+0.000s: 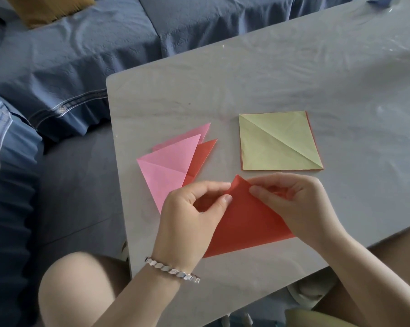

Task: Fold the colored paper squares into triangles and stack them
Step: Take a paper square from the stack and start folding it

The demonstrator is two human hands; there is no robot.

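Red paper triangle (244, 223) pinched by both hands, no writing visible.

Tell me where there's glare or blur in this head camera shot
Head view: glare streaks on the clear plastic cover at the table's far right corner; soft, even daylight with faint shadows; the wide lens bows the table edges; the red paper and both hands look sharp.

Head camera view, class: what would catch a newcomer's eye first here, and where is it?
First, the red paper triangle near the table's front edge, pinched at its top corner by the left hand and right hand. Next, the pile of pink and red folded triangles fanned out to its left. Behind, the yellow-green creased square tops a flat stack on the grey table.
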